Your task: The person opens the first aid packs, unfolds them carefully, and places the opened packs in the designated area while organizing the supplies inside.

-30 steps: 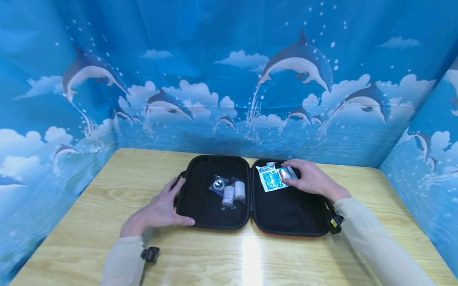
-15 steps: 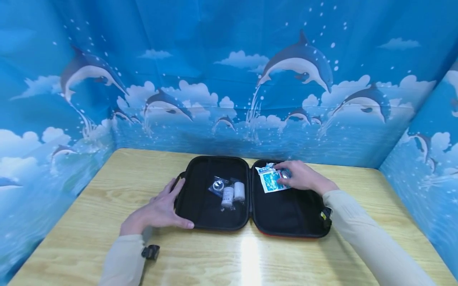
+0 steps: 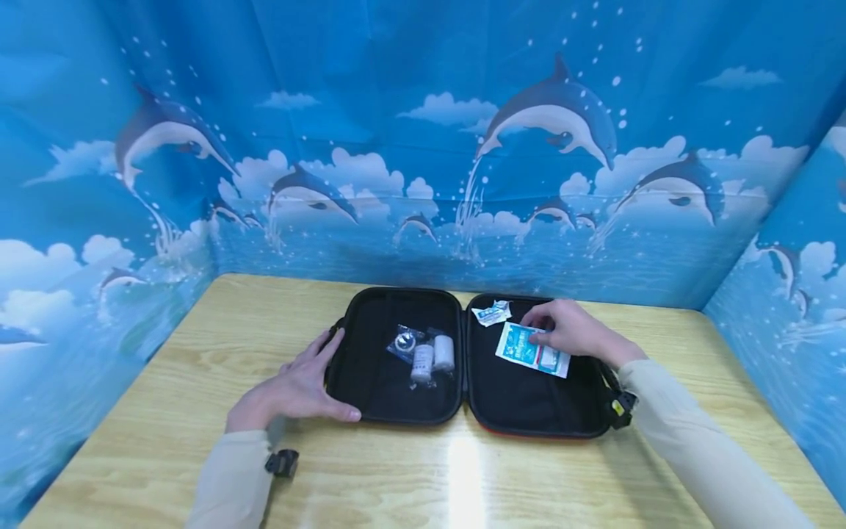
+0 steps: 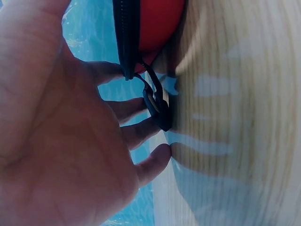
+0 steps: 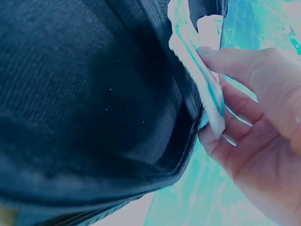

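Note:
A black zip case (image 3: 362, 353) with a red outside lies unfolded on the table. My left hand (image 3: 299, 391) rests at its left edge, thumb on the near corner and fingers spread along the side. In the left wrist view, those fingers are beside a black zip pull or strap (image 4: 157, 106). Over the case's right half, my right hand (image 3: 573, 332) pinches a flat blue-and-white packet (image 3: 521, 344) between thumb and fingers. The right wrist view shows this packet (image 5: 200, 70) edge-on. A smaller crumpled blue-and-white sachet (image 3: 492, 314) lies in the far left corner of that half.
Two wrapped white rolls (image 3: 421, 364) and a small ring-shaped roll in a clear bag (image 3: 404, 342) lie in the case's left half. Behind the wooden table (image 3: 370, 477) hangs a blue dolphin-print curtain (image 3: 396, 147).
My right hand first moved left over the packets, then back right with the larger packet. That packet has turned and come away from the small sachet. My left hand stays in place.

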`<state>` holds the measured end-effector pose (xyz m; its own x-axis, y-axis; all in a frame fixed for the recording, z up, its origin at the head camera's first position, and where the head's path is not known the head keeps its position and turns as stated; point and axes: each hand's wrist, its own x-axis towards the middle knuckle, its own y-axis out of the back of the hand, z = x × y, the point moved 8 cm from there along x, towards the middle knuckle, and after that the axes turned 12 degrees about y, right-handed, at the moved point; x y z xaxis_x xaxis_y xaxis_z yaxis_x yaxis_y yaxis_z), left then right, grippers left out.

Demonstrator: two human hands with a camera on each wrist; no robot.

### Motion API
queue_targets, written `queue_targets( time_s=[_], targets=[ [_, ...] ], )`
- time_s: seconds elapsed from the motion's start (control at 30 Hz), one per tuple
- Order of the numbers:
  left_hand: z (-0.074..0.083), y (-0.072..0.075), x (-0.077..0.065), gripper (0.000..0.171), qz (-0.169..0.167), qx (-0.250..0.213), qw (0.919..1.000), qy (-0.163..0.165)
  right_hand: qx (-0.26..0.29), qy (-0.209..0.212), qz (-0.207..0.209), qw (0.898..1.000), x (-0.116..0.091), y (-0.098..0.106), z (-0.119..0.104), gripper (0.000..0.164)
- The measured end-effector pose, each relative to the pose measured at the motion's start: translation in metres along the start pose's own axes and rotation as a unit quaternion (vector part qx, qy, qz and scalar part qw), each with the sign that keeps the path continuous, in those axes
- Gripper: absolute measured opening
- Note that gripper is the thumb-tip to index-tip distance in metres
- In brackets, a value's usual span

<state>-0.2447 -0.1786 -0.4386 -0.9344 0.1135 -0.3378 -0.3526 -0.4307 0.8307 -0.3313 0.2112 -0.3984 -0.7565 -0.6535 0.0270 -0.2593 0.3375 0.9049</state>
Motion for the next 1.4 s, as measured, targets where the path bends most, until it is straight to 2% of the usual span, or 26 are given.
queue_targets(
  time_s=[0.2, 0.33, 0.63, 0.87, 1.17, 1.4],
  targets=[
    [0.000, 0.000, 0.000, 0.144, -0.004, -0.004, 1.0000, 0.003, 0.048, -0.035, 0.020, 0.998, -0.014, 0.000, 0.007, 0.028],
    [0.000, -0.001, 0.000, 0.144, -0.008, -0.005, 0.9999, 0.006, 0.057, -0.049, 0.052, 0.996, -0.025, 0.003, 0.008, 0.034],
    [0.004, -0.001, 0.000, 0.143, -0.012, -0.006, 0.9999, 0.004, 0.045, -0.102, 0.133, 0.985, -0.054, 0.018, 0.011, 0.039],
    [0.006, 0.001, -0.003, 0.142, -0.015, -0.007, 0.9998, 0.006, 0.009, -0.130, 0.184, 0.974, -0.070, 0.025, 0.011, 0.045],
    [0.007, 0.001, -0.004, 0.141, -0.014, -0.007, 0.9999, 0.002, -0.004, -0.164, 0.183, 0.969, -0.084, 0.019, 0.018, 0.053],
    [0.006, 0.001, -0.004, 0.142, -0.015, -0.009, 0.9998, 0.004, 0.003, -0.162, 0.174, 0.971, -0.082, 0.009, 0.015, 0.056]
  ],
)
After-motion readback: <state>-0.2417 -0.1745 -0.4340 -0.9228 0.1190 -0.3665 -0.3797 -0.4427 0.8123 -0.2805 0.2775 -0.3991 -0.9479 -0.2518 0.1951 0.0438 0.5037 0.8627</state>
